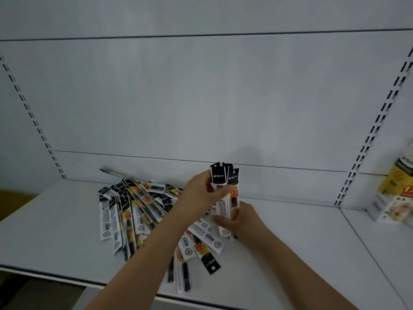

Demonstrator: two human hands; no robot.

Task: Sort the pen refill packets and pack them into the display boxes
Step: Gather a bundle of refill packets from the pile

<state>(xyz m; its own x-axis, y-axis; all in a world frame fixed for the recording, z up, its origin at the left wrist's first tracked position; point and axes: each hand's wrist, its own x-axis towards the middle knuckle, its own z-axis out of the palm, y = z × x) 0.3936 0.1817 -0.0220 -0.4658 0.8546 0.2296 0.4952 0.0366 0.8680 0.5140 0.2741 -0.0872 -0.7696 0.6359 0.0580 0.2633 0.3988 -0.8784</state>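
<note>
While two hands (pixel 199 193) (pixel 243 222) grip one bundle (pixel 225 189) | one pile (pixel 138 209) | two boxes (pixel 395 198)

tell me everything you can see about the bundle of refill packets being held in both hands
The bundle is a small stack of long, narrow packets in clear plastic, with black header tops showing white lettering and a hang hole. Below that are white printed panels and an orange price mark. It stands roughly upright above the white shelf, just right of the loose pile. The left hand grips its upper part, and the right hand wraps its lower end. The exact count is unclear.
</note>
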